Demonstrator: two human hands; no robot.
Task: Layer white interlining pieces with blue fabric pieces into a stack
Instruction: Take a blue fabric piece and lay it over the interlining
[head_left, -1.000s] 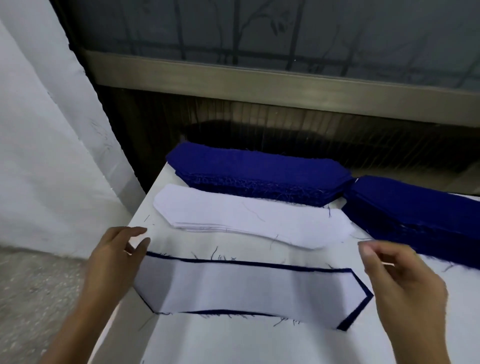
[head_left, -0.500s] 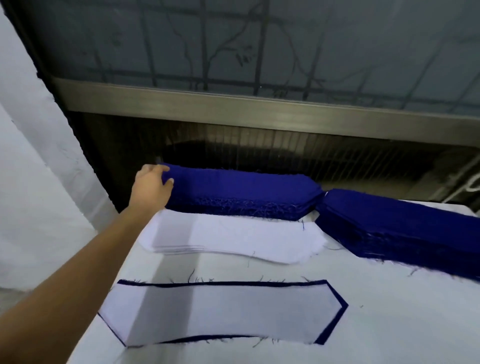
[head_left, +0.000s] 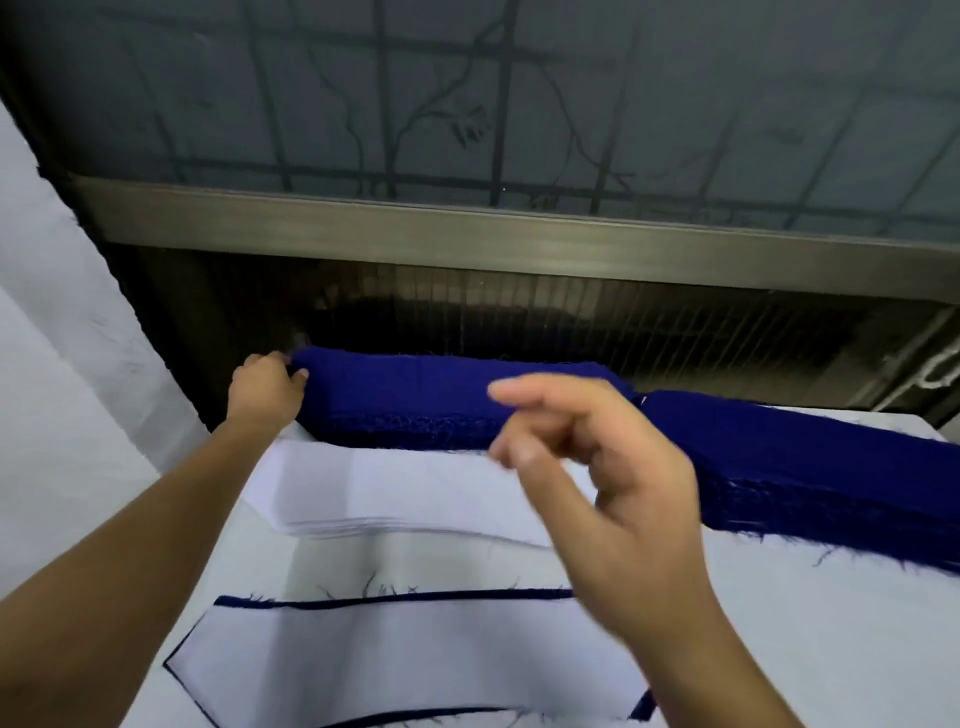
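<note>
Blue fabric: deep blue, long strips w/ angled ends and frayed, thready edges, cut pcs piled thick. Left blue pile (head_left: 415, 400) lies along the bench's far edge; right blue pile (head_left: 810, 467) sits just beside it, ends nearly touching, running off to the right. White interlining pile (head_left: 415, 493) has the same long shape but is thinner, flat, just in front of the left blue pile. Nearest the person is the layered stack (head_left: 389, 660): a white pc on top w/ a narrow blue border showing round it. The bench (head_left: 831, 649) is covered in white.

L hand (head_left: 267, 387) is at the left tip of the left blue pile, fingers (head_left: 300, 373) bent onto that tip and gripping it; can't tell how many plies are caught. R hand (head_left: 613, 483) hovers above the bench, motion-blurred, over the white pile's right part. Its fingers (head_left: 519, 389) are loosely curled and apart, holding nothing, touching nothing.

Count: 2 blue piles, 1 white pile, 1 layered stack, 2 hands.
</note>
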